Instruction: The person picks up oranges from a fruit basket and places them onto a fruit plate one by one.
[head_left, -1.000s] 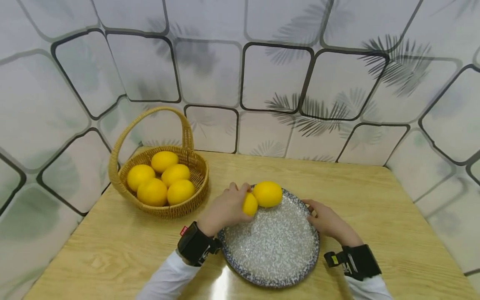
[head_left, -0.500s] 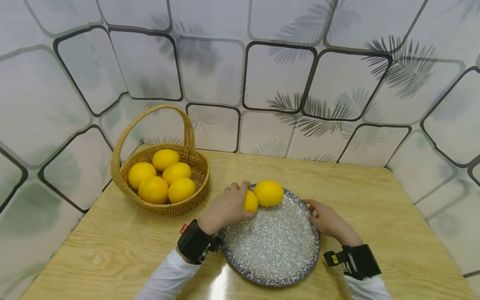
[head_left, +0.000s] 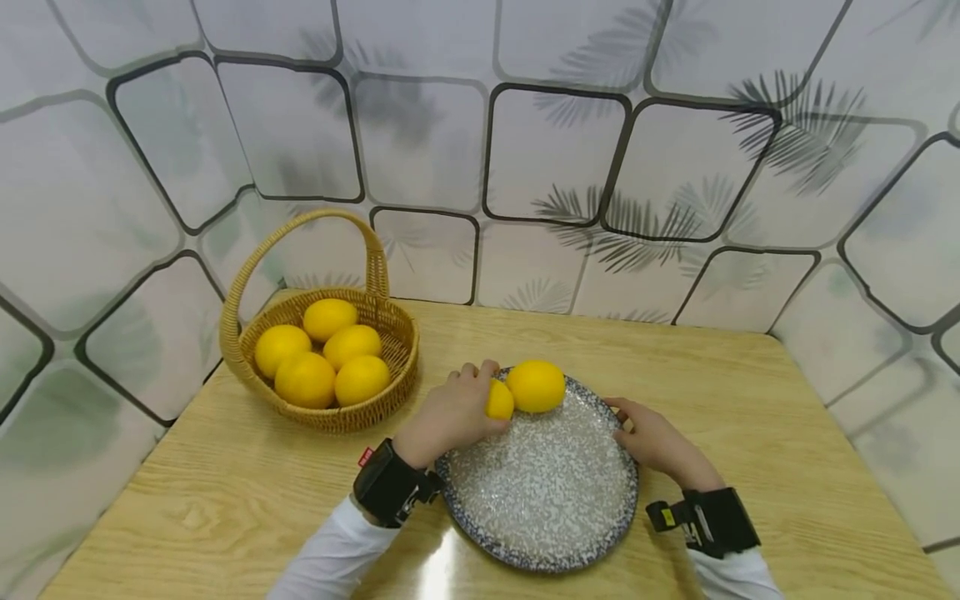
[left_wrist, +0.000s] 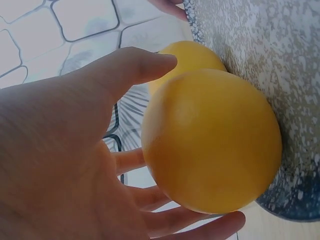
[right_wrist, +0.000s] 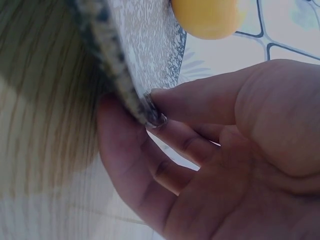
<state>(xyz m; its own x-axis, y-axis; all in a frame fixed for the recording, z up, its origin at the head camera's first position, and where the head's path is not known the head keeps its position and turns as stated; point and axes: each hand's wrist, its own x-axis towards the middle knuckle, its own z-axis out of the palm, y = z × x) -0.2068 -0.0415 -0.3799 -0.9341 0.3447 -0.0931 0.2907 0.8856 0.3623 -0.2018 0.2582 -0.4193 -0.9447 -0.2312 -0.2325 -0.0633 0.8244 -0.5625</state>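
Cupping a likely firm, slick yellow fruit (head_left: 501,401) by its sides is the left hand (head_left: 452,417); the right hand (head_left: 662,440) is pinching the plate's (head_left: 551,492) right edge.

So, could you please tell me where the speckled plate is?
In the head view, the speckled plate is right of the basket, the right hand gripping its rim.

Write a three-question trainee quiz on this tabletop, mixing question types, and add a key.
1. How many yellow fruits are visible in the wicker basket?
2. True or false: the left hand is at a yellow fruit outside the basket.
3. What does the right hand pinch?
A) The basket's handle
B) The plate's rim
C) A yellow fruit

Key: 1. Five. 2. True. 3. B.
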